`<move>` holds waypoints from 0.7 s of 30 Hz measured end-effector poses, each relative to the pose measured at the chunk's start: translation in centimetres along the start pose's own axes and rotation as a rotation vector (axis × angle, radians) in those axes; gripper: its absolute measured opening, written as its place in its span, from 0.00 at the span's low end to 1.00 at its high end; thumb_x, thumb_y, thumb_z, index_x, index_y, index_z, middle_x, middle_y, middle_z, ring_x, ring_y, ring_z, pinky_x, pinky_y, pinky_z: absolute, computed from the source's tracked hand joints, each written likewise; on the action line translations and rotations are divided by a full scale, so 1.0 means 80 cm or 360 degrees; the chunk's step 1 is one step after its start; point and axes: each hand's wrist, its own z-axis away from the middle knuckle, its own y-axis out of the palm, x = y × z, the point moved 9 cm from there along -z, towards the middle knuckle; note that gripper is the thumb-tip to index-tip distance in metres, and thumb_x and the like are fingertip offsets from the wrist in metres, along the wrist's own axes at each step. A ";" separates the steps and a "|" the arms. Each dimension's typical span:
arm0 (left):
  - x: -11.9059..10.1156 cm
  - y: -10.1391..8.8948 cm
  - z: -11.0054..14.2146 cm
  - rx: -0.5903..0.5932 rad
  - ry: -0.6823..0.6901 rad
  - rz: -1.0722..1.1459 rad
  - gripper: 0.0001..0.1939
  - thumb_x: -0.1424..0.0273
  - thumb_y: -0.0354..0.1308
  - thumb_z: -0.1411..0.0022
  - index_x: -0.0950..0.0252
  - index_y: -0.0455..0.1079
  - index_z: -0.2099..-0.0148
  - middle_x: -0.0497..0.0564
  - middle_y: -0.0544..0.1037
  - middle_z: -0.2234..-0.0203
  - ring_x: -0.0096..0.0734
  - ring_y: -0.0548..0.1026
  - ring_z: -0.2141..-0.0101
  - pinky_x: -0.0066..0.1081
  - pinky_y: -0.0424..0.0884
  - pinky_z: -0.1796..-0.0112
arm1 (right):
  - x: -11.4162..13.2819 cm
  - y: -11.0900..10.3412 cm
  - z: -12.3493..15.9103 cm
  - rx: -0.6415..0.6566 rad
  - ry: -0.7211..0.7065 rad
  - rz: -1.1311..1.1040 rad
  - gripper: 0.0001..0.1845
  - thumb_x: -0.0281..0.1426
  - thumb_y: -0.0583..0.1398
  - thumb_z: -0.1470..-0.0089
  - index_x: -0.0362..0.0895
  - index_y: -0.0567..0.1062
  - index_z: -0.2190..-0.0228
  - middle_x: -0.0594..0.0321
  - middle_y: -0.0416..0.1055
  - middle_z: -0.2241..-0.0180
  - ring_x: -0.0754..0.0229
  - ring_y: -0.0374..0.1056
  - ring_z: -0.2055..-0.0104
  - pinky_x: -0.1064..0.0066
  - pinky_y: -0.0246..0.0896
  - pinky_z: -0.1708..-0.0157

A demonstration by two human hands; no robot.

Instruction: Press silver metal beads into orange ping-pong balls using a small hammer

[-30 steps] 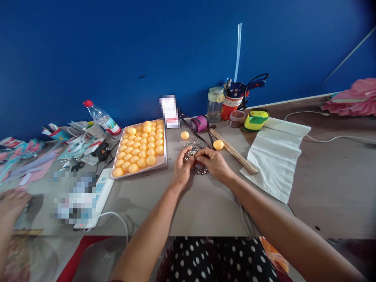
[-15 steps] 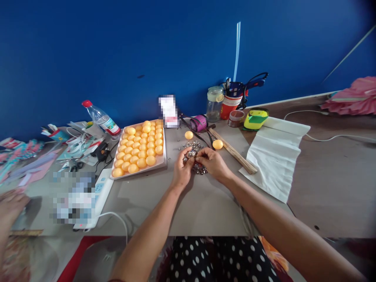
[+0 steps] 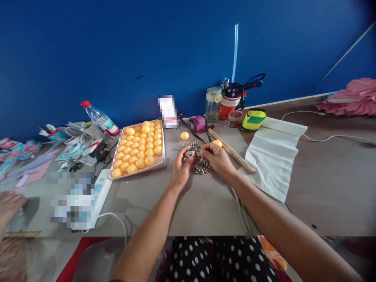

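My left hand is curled round a small ball covered in shiny silver pieces, held just above the table. My right hand is pinched beside it on the right, fingertips at the ball, holding something too small to name. Under both hands lies a heap of small silver metal pieces. A loose orange ball rests just beyond the heap, and another orange ball peeks out behind my right hand.
A pink tray of several orange balls sits to the left. Wooden sticks, white cloth, a jar, a red cup of tools, a water bottle and a power strip surround it. Another person's hand is far left.
My right hand has shifted slightly right and back, away from the ball, now covering most of the orange ball behind it. My left hand keeps holding the silver-covered ball.
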 end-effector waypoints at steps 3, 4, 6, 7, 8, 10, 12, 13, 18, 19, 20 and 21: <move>0.006 0.003 -0.002 0.0032 -0.0133 0.0278 0.24 0.62 0.62 0.47 0.58 0.62 0.49 0.51 0.73 0.58 0.35 0.76 0.62 0.40 0.71 0.56 | 0.011 -0.020 -0.004 -0.0143 -0.0196 0.0624 0.10 0.30 0.55 0.51 0.42 0.74 0.67 0.59 0.71 0.68 0.59 0.65 0.66 0.68 0.57 0.64; 0.006 0.003 -0.002 0.0022 -0.0141 0.0312 0.24 0.63 0.63 0.47 0.59 0.62 0.49 0.50 0.72 0.57 0.34 0.77 0.62 0.39 0.71 0.56 | 0.011 -0.018 -0.003 -0.0121 -0.0224 0.0861 0.12 0.29 0.54 0.51 0.42 0.74 0.65 0.57 0.71 0.65 0.57 0.66 0.63 0.68 0.56 0.61; 0.004 0.001 -0.003 0.0001 -0.0139 0.0330 0.24 0.63 0.63 0.48 0.59 0.62 0.50 0.50 0.72 0.58 0.33 0.77 0.62 0.39 0.71 0.56 | 0.006 -0.007 -0.001 -0.0018 -0.0234 0.1288 0.15 0.28 0.54 0.49 0.42 0.74 0.60 0.53 0.71 0.61 0.54 0.66 0.59 0.66 0.54 0.58; 0.003 0.001 -0.003 -0.0003 -0.0134 0.0327 0.24 0.63 0.63 0.48 0.60 0.62 0.50 0.50 0.72 0.58 0.33 0.77 0.63 0.38 0.72 0.56 | 0.001 -0.002 0.000 0.0041 -0.0222 0.1449 0.15 0.28 0.54 0.48 0.41 0.73 0.59 0.52 0.71 0.60 0.53 0.66 0.58 0.65 0.53 0.58; 0.003 0.001 -0.002 -0.0001 -0.0128 0.0318 0.23 0.63 0.63 0.48 0.60 0.62 0.51 0.49 0.73 0.60 0.33 0.77 0.63 0.38 0.72 0.56 | -0.002 0.003 0.002 0.0090 -0.0204 0.1569 0.15 0.28 0.53 0.48 0.41 0.73 0.59 0.51 0.71 0.60 0.52 0.66 0.58 0.65 0.52 0.58; 0.003 0.004 -0.001 0.0022 -0.0126 0.0291 0.23 0.63 0.63 0.48 0.60 0.63 0.51 0.49 0.73 0.62 0.34 0.77 0.64 0.39 0.72 0.56 | -0.007 0.009 0.003 0.0141 -0.0174 0.1689 0.13 0.30 0.52 0.46 0.41 0.74 0.61 0.49 0.71 0.62 0.52 0.66 0.59 0.64 0.51 0.59; 0.003 0.007 0.000 0.0059 -0.0125 0.0263 0.23 0.63 0.63 0.48 0.60 0.63 0.51 0.48 0.74 0.65 0.34 0.78 0.64 0.40 0.72 0.57 | -0.009 0.013 0.004 0.0167 -0.0176 0.1720 0.13 0.31 0.51 0.44 0.41 0.74 0.64 0.50 0.72 0.63 0.53 0.66 0.62 0.64 0.50 0.61; 0.003 0.008 0.000 0.0075 -0.0121 0.0256 0.23 0.63 0.62 0.47 0.60 0.63 0.51 0.48 0.74 0.66 0.34 0.78 0.65 0.40 0.72 0.57 | -0.009 0.013 0.004 0.0169 -0.0188 0.1723 0.14 0.32 0.50 0.43 0.42 0.74 0.66 0.51 0.72 0.64 0.54 0.66 0.63 0.65 0.49 0.61; -0.002 0.009 0.001 0.0082 -0.0090 0.0243 0.22 0.63 0.62 0.47 0.61 0.63 0.51 0.48 0.74 0.65 0.34 0.78 0.65 0.40 0.73 0.57 | -0.006 0.016 0.005 0.0168 -0.0261 0.1699 0.16 0.32 0.48 0.42 0.43 0.74 0.69 0.55 0.72 0.66 0.56 0.65 0.64 0.65 0.47 0.62; -0.003 0.008 0.001 0.0073 -0.0089 0.0234 0.22 0.62 0.62 0.47 0.61 0.63 0.51 0.49 0.74 0.65 0.34 0.78 0.65 0.40 0.73 0.58 | -0.006 0.017 0.005 0.0181 -0.0264 0.1694 0.16 0.32 0.48 0.42 0.43 0.74 0.69 0.55 0.72 0.66 0.56 0.65 0.64 0.65 0.46 0.62; -0.004 0.008 0.001 0.0067 -0.0090 0.0224 0.22 0.62 0.62 0.47 0.61 0.63 0.51 0.49 0.74 0.64 0.33 0.78 0.65 0.40 0.73 0.58 | -0.006 0.018 0.006 0.0195 -0.0262 0.1692 0.15 0.33 0.49 0.42 0.43 0.74 0.68 0.55 0.71 0.65 0.56 0.65 0.63 0.65 0.46 0.62; -0.005 0.008 0.001 0.0063 -0.0091 0.0213 0.22 0.62 0.62 0.47 0.61 0.63 0.51 0.49 0.74 0.64 0.33 0.78 0.65 0.40 0.73 0.58 | -0.005 0.019 0.007 0.0211 -0.0262 0.1693 0.15 0.33 0.50 0.43 0.43 0.74 0.67 0.54 0.71 0.65 0.55 0.65 0.61 0.65 0.46 0.62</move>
